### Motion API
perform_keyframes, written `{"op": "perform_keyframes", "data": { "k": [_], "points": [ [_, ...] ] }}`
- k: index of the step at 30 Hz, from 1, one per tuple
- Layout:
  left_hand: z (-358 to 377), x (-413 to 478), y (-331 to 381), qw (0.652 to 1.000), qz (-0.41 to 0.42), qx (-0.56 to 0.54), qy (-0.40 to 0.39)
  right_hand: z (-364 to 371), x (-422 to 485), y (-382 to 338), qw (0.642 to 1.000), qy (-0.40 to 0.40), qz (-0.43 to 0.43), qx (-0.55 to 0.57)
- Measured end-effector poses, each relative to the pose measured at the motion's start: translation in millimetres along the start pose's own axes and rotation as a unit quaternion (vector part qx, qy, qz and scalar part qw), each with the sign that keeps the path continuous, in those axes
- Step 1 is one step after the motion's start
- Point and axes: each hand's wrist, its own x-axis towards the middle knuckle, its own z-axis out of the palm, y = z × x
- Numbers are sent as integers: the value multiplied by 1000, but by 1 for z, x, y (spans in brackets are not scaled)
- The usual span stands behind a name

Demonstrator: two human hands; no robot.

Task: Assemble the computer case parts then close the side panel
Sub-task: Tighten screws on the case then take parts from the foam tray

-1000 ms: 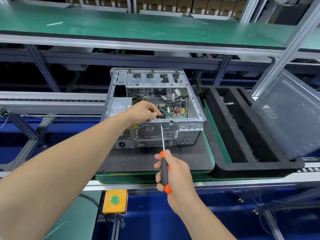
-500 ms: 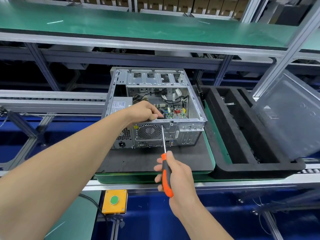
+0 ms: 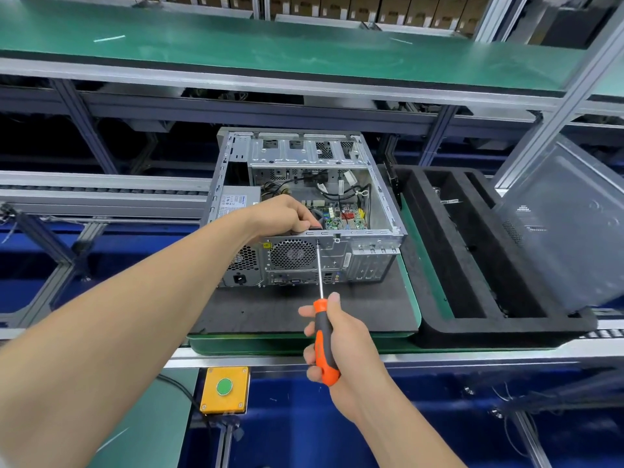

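L grip (image 3: 282, 214) fingertips hiding behind case (image 3: 304, 153) rim; side panel (image 3: 567, 231) running off rt edge; PSU label (image 3: 233, 201) txt showing too small.

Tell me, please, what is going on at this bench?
A person is working on an open computer case on a black mat. Their right hand grips an orange-and-black screwdriver, its tip at the top of the rear wall beside the fan grille. Their left hand reaches inside and holds a dark part behind that spot. The side panel leans by a foam tray at the right, not yet fitted.
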Motion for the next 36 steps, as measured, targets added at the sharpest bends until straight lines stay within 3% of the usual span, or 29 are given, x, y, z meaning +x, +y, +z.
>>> {"op": "perform_keyframes", "data": {
  "k": [6, 11, 20, 26, 31, 36],
  "points": [
    [2, -2, 2, 1000, 6, -5, 1, -1, -2, 0, 999, 10, -27, 38],
    [1, -1, 0, 1000, 4, 1, -9, 1, -2, 2, 999, 12, -27, -20],
    [0, 0, 0, 1000, 3, 4, -8, 3, -6, -1, 999, 6, -25, 46],
    [-1, 2, -1, 1000, 0, 10, -7, -1, -3, -7, 1000, 12, -3, -7],
    [0, 2, -1, 1000, -1, 8, -10, -3, -2, -4, 999, 21, -23, 25],
    [-1, 1, -1, 1000, -1, 15, -8, -2, -4, -3, 999, 20, -3, -40]
  ]
}}
